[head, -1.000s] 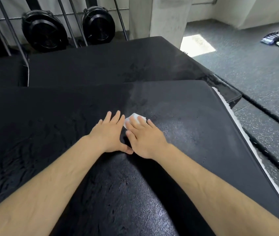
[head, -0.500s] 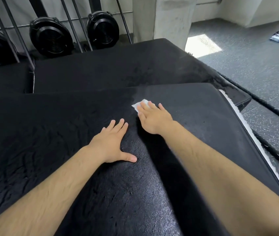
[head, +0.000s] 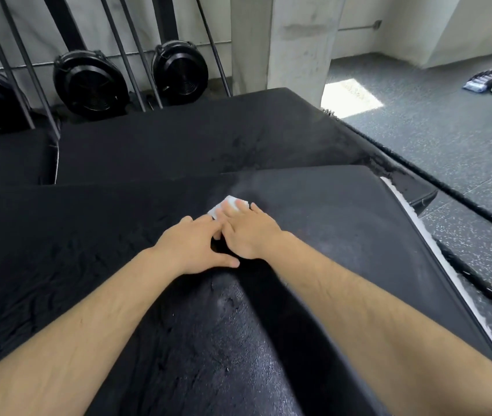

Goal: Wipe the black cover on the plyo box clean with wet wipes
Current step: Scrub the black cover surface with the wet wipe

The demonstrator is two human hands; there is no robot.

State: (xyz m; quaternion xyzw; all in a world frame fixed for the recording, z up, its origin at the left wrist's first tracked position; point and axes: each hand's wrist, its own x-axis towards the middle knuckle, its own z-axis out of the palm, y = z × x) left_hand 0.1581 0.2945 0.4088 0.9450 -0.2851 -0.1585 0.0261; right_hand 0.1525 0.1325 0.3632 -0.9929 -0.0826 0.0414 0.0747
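Our right hand (head: 249, 235) lies flat on the white wipe (head: 228, 205) with straight fingers, pressing it to the black cover (head: 344, 235) near the far edge. Our left hand (head: 192, 246) rests palm down on the cover just beside it, fingers relaxed, thumb stretched out, fingertips touching the right hand; it holds nothing. The cover looks glossy close to us and duller grey right of the wipe. Beyond are round black discs (head: 90, 85), a concrete pillar (head: 283, 46) and speckled floor (head: 449, 130).
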